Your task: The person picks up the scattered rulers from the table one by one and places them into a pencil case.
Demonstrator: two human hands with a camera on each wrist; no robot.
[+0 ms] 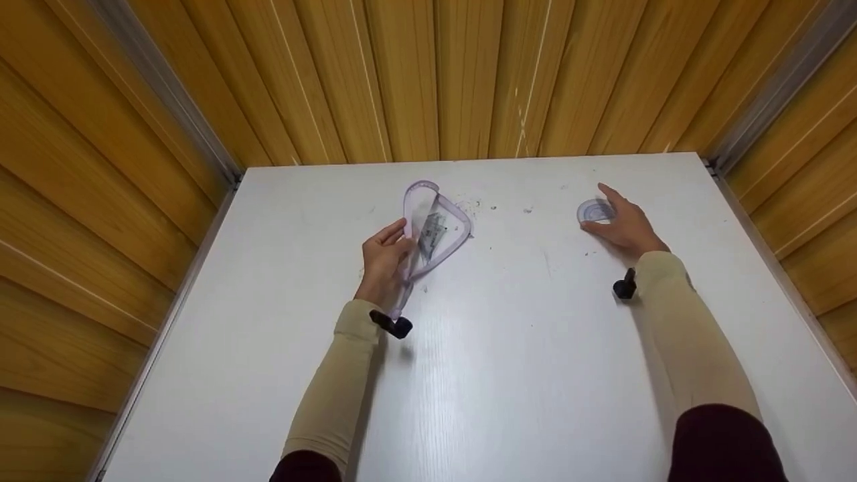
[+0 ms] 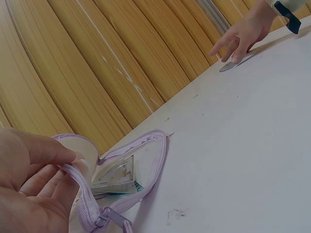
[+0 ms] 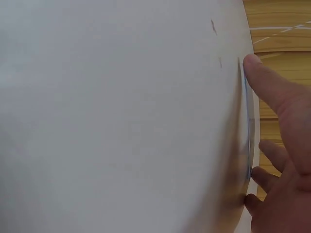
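Note:
My left hand [image 1: 385, 258] pinches the lilac zipper edge of a clear pouch [image 1: 438, 231] and holds its mouth open on the white table [image 1: 509, 375]. Inside the pouch [image 2: 146, 160] lie small clear and grey items [image 2: 116, 179]. The left hand [image 2: 34, 189] has its thumb and fingers curled round the zipper band. To the right, my right hand [image 1: 626, 224] rests with straight, spread fingers on a clear round protractor [image 1: 593, 211] that lies flat on the table. In the right wrist view the fingers [image 3: 272, 87] touch the protractor's rim [image 3: 249, 131].
Wooden slat walls [image 1: 428, 73] with metal corner rails close in the table on the far side and both flanks. Small dark specks [image 1: 492, 209] lie scattered between the pouch and the protractor. A black wrist-camera mount [image 1: 624, 288] sits on each sleeve.

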